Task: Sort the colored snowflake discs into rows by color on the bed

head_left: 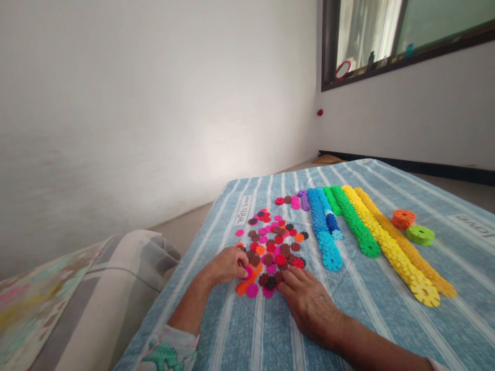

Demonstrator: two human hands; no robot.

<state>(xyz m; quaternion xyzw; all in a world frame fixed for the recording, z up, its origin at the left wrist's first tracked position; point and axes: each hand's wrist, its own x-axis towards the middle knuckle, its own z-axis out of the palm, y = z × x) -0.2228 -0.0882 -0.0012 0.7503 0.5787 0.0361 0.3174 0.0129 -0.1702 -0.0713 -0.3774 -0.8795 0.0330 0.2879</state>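
Note:
A loose pile of notched plastic snowflake discs (276,239) in red, brown, pink, orange and black lies spread on the striped cloth. At the pile's near left edge my left hand (226,265) is closed, thumb and forefinger pinching a pink disc (248,272). My right hand (311,304) rests at the near right edge, fingers bent together over the discs by a black disc (270,282). Its fingertips are partly hidden, so what they hold cannot be made out. Orange discs (242,288) and another pink disc (252,291) lie between the hands.
Right of the pile run long overlapping rows of blue discs (319,221), green discs (353,221) and yellow discs (386,247). Beyond them stand an orange stack (403,219) and a lime stack (420,235). A draped checked cloth (116,288) is at left.

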